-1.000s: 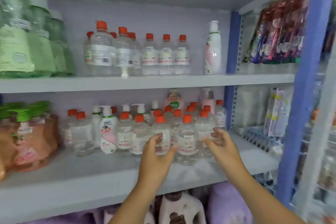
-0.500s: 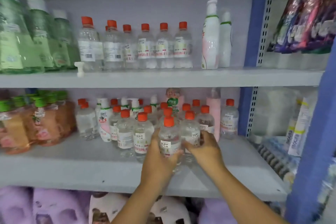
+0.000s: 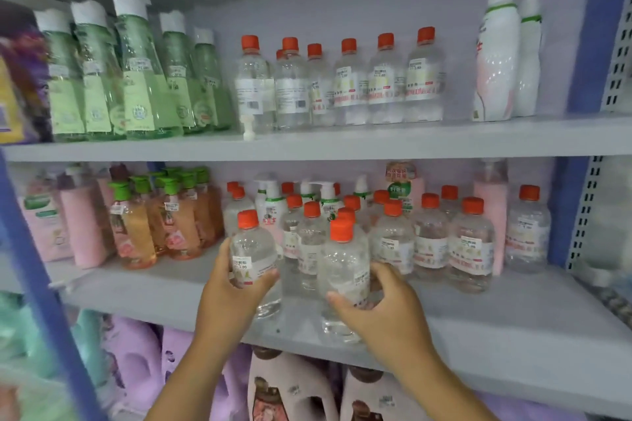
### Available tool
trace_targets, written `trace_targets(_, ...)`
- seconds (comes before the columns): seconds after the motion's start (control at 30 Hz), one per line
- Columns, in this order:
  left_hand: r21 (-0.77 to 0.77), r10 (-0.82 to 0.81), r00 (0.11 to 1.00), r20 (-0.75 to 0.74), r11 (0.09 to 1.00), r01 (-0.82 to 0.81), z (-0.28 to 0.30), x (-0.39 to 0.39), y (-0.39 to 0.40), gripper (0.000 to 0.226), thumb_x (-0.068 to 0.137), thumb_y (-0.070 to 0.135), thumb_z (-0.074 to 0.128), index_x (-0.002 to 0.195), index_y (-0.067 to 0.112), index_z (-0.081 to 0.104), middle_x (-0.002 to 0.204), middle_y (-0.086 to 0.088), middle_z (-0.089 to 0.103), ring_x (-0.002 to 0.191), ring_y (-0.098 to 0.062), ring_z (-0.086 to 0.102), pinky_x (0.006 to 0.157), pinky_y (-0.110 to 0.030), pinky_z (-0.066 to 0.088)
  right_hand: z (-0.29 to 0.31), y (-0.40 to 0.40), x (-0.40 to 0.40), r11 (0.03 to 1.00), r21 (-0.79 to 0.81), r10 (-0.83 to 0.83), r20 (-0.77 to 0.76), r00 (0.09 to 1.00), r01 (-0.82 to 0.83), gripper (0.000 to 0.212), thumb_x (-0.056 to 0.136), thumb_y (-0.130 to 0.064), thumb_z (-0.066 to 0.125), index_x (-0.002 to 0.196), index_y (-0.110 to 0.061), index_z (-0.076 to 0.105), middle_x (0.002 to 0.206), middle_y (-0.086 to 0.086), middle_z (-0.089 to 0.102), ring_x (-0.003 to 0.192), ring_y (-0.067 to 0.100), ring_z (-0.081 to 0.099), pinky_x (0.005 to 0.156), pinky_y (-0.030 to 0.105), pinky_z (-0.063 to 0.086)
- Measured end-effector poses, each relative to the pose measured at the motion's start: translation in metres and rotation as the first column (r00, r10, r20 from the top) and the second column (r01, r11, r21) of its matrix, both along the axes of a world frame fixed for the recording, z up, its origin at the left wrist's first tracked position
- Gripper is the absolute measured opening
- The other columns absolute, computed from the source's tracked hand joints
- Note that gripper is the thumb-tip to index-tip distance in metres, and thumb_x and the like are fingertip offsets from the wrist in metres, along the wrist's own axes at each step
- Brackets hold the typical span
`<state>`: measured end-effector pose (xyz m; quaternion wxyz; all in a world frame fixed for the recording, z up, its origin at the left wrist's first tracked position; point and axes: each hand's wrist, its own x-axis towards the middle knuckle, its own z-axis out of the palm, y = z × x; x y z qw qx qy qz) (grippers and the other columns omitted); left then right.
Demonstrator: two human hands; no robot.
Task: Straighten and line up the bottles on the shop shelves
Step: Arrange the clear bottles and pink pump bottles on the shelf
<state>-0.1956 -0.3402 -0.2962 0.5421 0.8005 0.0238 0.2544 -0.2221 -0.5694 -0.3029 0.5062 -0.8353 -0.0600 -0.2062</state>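
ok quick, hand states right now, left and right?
Left hand: gripping a clear orange-capped bottle.
Right hand: gripping another clear orange-capped bottle beside it.

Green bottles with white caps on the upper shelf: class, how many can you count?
5 green bottles, side by side at the left end of the upper shelf; others may hide behind them.

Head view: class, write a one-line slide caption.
Left hand and right hand each grip a clear orange-capped bottle at the middle shelf front.
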Motion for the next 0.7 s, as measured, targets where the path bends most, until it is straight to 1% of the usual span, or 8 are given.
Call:
trace_targets(0.13,0.005,0.03,0.999,-0.036,1.0,-0.03,-0.017,0.039,0.049,0.076,0.076,0.038,0.087,0.135,0.054,0.041,0.093,0.018,0.076,0.082,-0.007,0.073,0.074,-0.033,0.056,-0.012,0.07,0.023,1.0,-0.026,-0.011,-0.014,1.0,0.01,0.06,0.063,-0.065,0.077,0.114,-0.042,0.059,0.11,-0.027,0.057,0.101,-0.011,0.055,0.082,0.012,0.046)
trace_targets(0.27,0.009,-0.003,0.998,-0.059,1.0,0.003,-0.023,0.08,0.093,0.089,0.077,0.041,0.085,0.144,0.057,0.03,0.11,0.019,0.071,0.094,-0.01,0.071,0.084,-0.041,0.057,-0.017,0.131,0.056,0.999,-0.032,-0.046,-0.055,0.997,0.044,0.074,0.071,-0.068,0.074,0.137,-0.043,0.053,0.126,-0.029,0.058,0.115,-0.008,0.054,0.097,0.019,0.047)
trace_targets(0.37,0.194,0.013,0.989,-0.149,0.981,0.017,-0.027,0.109,0.124,0.096,0.085,0.049,0.075,0.153,0.054,0.007,0.107,0.01,0.073,0.093,-0.017,0.07,0.074,-0.037,0.053,-0.012,0.164,0.08,0.98,-0.17,-0.119,-0.077,0.99,0.105,0.083,0.091,-0.062,0.06,0.16,-0.031,0.026,0.146,-0.011,0.054,0.128,0.01,0.055,0.105,0.027,0.047)
trace_targets(0.43,0.427,0.104,0.967,-0.234,0.904,0.006,-0.025,0.125,0.144,0.085,0.09,0.053,0.065,0.156,0.039,0.013,0.114,-0.003,0.07,0.097,-0.029,0.068,0.075,-0.038,0.052,-0.005,0.173,0.088,0.966,-0.204,-0.182,-0.095,0.979,0.16,0.079,0.098,-0.054,0.055,0.162,-0.025,0.02,0.148,-0.003,0.053,0.128,0.015,0.056,0.102,0.026,0.047)
trace_targets(0.5,0.542,0.187,0.956,-0.225,0.84,-0.037,-0.018,0.131,0.154,0.068,0.093,0.047,0.062,0.15,0.027,0.032,0.128,-0.012,0.061,0.102,-0.037,0.064,0.081,-0.043,0.053,0.001,0.172,0.084,0.966,-0.171,-0.209,-0.081,0.975,0.193,0.068,0.098,-0.051,0.056,0.157,-0.025,0.034,0.145,-0.008,0.055,0.125,0.009,0.058,0.103,0.024,0.047)
trace_targets(0.53,0.544,0.186,0.968,-0.165,0.836,-0.068,-0.013,0.129,0.152,0.064,0.094,0.04,0.062,0.15,0.023,0.036,0.134,-0.013,0.056,0.101,-0.038,0.064,0.081,-0.043,0.054,0.003,0.167,0.079,0.97,-0.142,-0.208,-0.071,0.975,0.197,0.059,0.097,-0.05,0.058,0.151,-0.027,0.045,0.136,-0.013,0.061,0.115,0.002,0.061,0.099,0.024,0.05)
trace_targets(0.63,0.389,0.049,0.993,0.109,0.917,-0.088,0.0,0.103,0.116,0.044,0.094,0.026,0.065,0.137,0.025,0.055,0.132,-0.003,0.055,0.092,-0.028,0.066,0.076,-0.037,0.051,0.007,0.138,0.064,0.974,0.005,-0.226,-0.045,0.973,0.226,0.018,0.097,-0.034,0.064,0.115,-0.036,0.067,0.094,-0.018,0.07,0.081,-0.004,0.064,0.069,0.012,0.05)
trace_targets(0.7,0.219,-0.117,0.969,0.217,0.973,0.069,0.005,0.08,0.081,0.03,0.093,0.025,0.067,0.121,0.031,0.062,0.118,0.011,0.059,0.093,-0.011,0.064,0.076,-0.032,0.052,0.01,0.109,0.053,0.947,0.124,-0.299,0.004,0.954,0.296,0.015,0.096,-0.023,0.067,0.098,-0.038,0.069,0.085,-0.013,0.073,0.078,0.002,0.068,0.068,0.016,0.052)
